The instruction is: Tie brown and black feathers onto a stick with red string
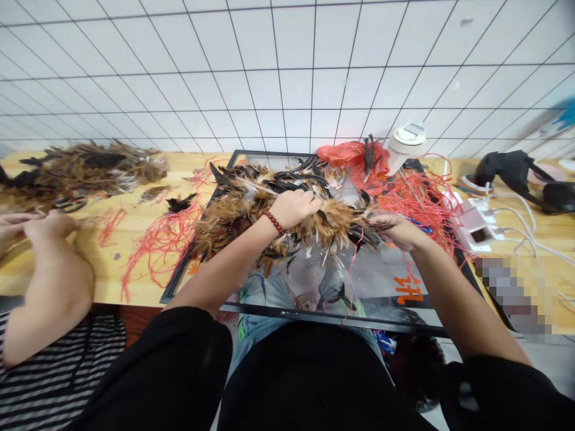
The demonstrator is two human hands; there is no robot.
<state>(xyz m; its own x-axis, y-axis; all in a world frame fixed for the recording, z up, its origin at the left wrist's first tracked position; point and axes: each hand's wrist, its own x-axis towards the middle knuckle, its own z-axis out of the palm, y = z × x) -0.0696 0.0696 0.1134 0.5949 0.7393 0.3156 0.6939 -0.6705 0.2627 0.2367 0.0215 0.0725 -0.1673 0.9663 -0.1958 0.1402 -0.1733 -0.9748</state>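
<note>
A heap of brown and black feathers [233, 224] lies on a black-framed glass panel [309, 284]. My left hand [294, 209], a dark red bead bracelet [274, 222] at its wrist, is over the heap with its fingers closed on feathers. My right hand [398, 230] grips the dark ends of a feather bunch [341, 218] at the heap's right side. A thin pink string [354, 263] hangs down from this bunch, close to my right fingers. What exactly lies between my left fingertips is hidden.
Beyond my right hand are a tangle of red strings [417, 200], a red plastic bag [345, 157], a white cup [404, 146] and a white power strip [478, 224] with cables. At left, a co-worker's hands [49, 224] are near more feathers [99, 163] and red strings [166, 239].
</note>
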